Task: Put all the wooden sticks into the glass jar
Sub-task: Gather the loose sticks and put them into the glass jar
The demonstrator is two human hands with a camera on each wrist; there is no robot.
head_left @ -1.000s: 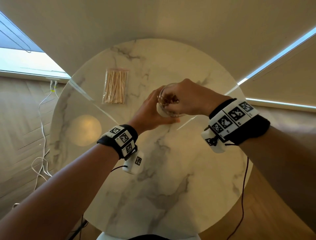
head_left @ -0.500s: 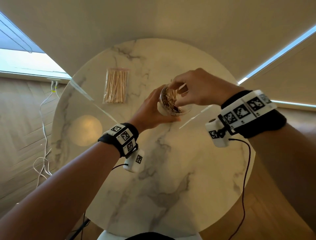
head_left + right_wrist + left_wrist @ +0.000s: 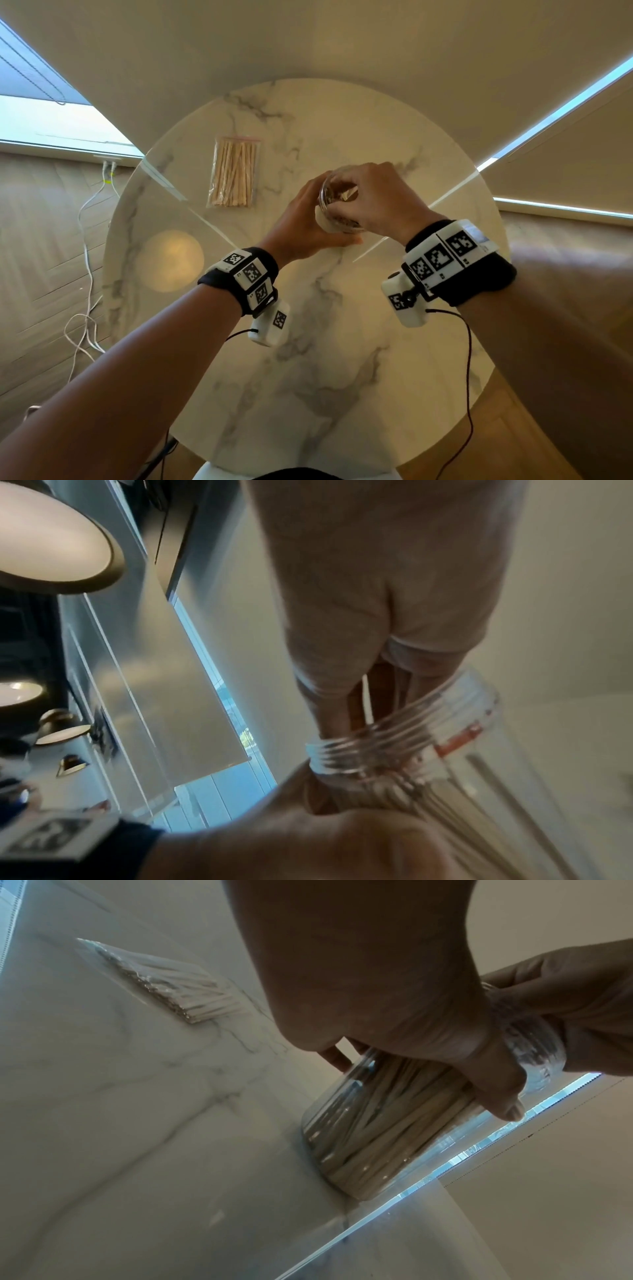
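The left hand (image 3: 301, 222) is wrapping its fingers and thumb around the side of the glass jar (image 3: 387, 1123), which is standing on the marble desk (image 3: 308, 359). The right hand (image 3: 380, 195) is reaching over the jar's threaded mouth, its fingers (image 3: 329, 712) pinching wooden sticks (image 3: 373, 696) that are entering the opening. Many sticks are already standing inside the jar. Farther back on the desk, a clear bag of sticks (image 3: 234, 173) is lying flat, well apart from the jar.
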